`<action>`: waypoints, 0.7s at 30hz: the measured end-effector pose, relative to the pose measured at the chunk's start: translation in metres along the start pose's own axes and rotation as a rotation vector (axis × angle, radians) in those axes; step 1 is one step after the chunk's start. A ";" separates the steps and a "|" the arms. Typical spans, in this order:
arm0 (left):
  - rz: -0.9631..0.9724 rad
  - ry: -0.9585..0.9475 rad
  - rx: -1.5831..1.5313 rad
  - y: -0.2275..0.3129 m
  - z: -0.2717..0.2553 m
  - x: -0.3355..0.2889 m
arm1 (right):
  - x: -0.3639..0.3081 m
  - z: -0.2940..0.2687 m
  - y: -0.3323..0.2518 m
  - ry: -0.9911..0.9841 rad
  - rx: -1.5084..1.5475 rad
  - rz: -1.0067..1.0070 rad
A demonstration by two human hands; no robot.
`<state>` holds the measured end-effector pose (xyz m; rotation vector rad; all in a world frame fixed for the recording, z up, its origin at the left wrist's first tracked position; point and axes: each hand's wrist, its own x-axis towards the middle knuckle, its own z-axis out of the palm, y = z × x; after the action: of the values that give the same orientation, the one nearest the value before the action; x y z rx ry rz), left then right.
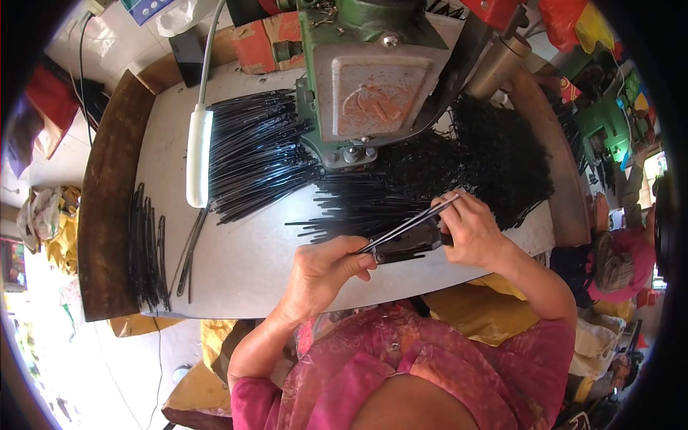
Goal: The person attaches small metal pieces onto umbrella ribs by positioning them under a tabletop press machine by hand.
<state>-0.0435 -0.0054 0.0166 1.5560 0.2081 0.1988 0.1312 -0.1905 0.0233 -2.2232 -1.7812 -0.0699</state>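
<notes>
Holding thin black rods (408,224) aslant on the near side of the green machine (376,54), clamping one end firmly in the left hand (326,269), pinching the other in the right hand (471,231)! Also showing a fan of black strips (251,154) left of that machine.

left grip (322,271), right grip (473,231) | on thin strips (405,226), count unclear | green machine (380,97) beyond

Tabletop (251,265): machine (383,97) at rear, strip bundle (251,154) left of it, strip heap (505,154) right. Lamp (198,161) by the bundle's left end; strip row (145,254) along left rim (109,201). Held strips (408,226) before machine, between left hand (320,271) and right hand (474,231).
</notes>
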 end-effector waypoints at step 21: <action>-0.291 0.205 -0.370 -0.021 -0.004 0.011 | -0.072 -0.053 0.009 -0.704 0.073 0.394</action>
<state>-0.0344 0.0011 -0.0046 1.1222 0.5250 0.1564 0.1303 -0.2737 0.0571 -2.6903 -1.5252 0.9452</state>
